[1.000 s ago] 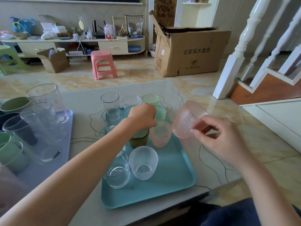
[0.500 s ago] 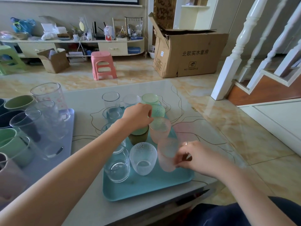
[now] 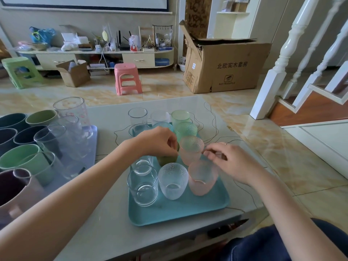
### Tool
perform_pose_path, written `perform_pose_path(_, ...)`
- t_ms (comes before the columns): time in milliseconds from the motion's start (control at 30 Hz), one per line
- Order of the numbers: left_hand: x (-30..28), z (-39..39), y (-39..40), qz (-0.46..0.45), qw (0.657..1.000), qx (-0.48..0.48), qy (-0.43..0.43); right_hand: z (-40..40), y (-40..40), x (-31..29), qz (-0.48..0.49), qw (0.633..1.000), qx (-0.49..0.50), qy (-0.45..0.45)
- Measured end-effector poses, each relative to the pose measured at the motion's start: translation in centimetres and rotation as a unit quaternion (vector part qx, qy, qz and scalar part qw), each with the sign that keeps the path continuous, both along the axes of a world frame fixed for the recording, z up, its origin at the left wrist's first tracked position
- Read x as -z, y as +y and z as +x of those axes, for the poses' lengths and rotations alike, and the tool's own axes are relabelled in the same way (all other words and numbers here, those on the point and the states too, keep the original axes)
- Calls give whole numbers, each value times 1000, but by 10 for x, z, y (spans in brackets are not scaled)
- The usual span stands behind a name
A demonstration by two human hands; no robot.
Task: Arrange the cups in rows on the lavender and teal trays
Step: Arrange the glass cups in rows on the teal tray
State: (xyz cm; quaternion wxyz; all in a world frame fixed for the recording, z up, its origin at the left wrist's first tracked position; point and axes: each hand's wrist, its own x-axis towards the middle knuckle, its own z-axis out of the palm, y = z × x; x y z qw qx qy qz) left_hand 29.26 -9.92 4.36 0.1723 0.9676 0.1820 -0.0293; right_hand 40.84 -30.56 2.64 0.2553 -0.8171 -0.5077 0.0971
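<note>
The brown cardboard box on the floor past the pale grey bench reads "NO TRAMPLE" under Chinese characters, with a pink plastic stool beside it. On the teal plastic tray clear, green and pink cups stand in rows; darker mugs crowd the lavender tray at left. The left hand curls its fingers round an olive-green cup, while the right hand pinches the rim of the frosted pink glass cup in the near row.

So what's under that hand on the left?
The left hand covers a dark green cup on the teal tray; only its lower part shows. Its rim and inside are hidden.
</note>
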Motion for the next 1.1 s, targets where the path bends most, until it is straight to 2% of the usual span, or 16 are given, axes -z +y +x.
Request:
perform_pose_path(100,2,-5,1,80,995,-49,-42,6,18,6,-27,995,65,-64)
perform_pose_path(200,5,-9,0,90,995,-44,6,13,31,11,-78,987,93,-106)
perform_pose_path(300,7,-9,-6,98,994,-30,48,17,37,16,-100,986,90,-102)
perform_pose_path(633,8,-6,-11,99,994,-22,50,13,42,18,-83,987,71,-114)
perform_pose_path(800,9,-7,-9,69,996,-19,53,9,43,14,-81,991,60,-90)
perform_pose_path(967,10,-14,-8,47,997,-45,-28,8,32,2,-52,993,73,-73)
perform_pose_path(1100,9,-21,-10,5,1000,-2,-14,10,20,2,-108,992,60,-13)
